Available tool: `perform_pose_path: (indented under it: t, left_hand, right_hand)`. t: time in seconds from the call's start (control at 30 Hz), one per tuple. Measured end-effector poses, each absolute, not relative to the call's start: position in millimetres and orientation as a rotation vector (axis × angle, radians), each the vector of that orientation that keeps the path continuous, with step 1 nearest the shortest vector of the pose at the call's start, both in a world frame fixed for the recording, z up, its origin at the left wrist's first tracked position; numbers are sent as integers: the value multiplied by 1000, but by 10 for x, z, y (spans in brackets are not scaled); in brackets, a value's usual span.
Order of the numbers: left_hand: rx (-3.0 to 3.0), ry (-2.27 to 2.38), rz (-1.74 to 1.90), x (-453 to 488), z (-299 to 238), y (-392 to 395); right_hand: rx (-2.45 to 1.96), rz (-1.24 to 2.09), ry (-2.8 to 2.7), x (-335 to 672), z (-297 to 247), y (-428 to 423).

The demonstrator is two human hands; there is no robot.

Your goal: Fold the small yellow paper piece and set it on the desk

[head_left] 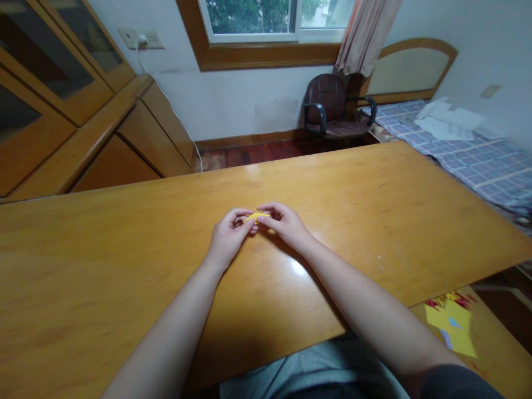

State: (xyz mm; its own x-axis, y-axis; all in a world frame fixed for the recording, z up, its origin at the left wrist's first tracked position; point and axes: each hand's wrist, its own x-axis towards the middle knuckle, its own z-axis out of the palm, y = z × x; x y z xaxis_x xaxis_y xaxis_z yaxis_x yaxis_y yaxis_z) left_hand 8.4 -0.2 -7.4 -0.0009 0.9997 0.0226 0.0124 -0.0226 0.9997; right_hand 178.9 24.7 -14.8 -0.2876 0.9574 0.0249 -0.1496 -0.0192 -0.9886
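A small folded piece of yellow paper [258,216] is held just above the middle of the wooden table [137,249]. My left hand [230,234] pinches its left side between thumb and fingers. On the other side, my right hand [285,223] grips it with the thumb in front and the fingers behind. Both thumbs almost meet at the paper's near edge. The fingers cover part of the paper, so its full shape is hidden.
At lower right, yellow paper sheets [453,327] and red and yellow folded pieces [451,301] lie on a lower surface. Beyond the table stand a brown armchair [328,102] and a bed [469,144]. A wooden cabinet [103,133] is at left.
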Motion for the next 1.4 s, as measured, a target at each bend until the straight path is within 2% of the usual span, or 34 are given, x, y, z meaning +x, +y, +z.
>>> perform_pose_path:
  t: [0.77,1.1,1.4]
  left_hand:
    - [1187,1142,1200,72,-15,-7]
    - [1227,1127,1184,89,-59,-4]
    - [1082,1103,1184,53,-37,12]
  right_hand:
    - [-912,1577,-1155,1815,-98,249]
    - [-906,1521,-1299,1812,-103,220]
    - [-914,1497,-1199,1827,-94,233]
